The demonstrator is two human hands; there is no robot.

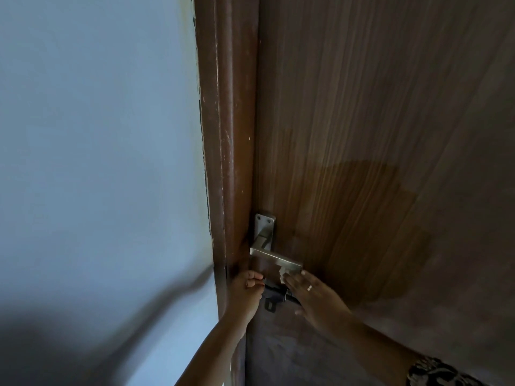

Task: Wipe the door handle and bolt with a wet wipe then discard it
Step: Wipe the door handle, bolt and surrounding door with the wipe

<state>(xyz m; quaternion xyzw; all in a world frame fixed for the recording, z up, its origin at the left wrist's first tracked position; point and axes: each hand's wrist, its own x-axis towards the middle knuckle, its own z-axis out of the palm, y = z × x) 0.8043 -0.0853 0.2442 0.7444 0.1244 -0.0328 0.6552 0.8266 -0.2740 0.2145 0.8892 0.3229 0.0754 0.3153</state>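
- A dark wood-grain door (376, 135) stands closed against its brown frame (225, 162), with a pale blue wall (97, 135) to the left; the view is dim and blurred at the lower left.
- The brushed-metal lever handle (276, 260) runs level from its screwed backplate toward the right, its free end just above the right hand (315, 296).
- The black sliding bolt (274, 295) lies directly under the handle, its long axis also horizontal, running between the two hands.
- The right hand's grip: fingers extended together, pinching a small pale wet wipe (282, 273) at the fingertips, touching the underside of the lever near its free end. A ring shows on one finger.
- The left hand (246, 291) is curled, fingers pressed together at the frame end of the bolt; whether it holds the bolt's knob cannot be told.
- Judged from this, the wipe is on the handle, and the bolt lies just below it, nearer the right hand, so a short drop would bring the wipe onto it.
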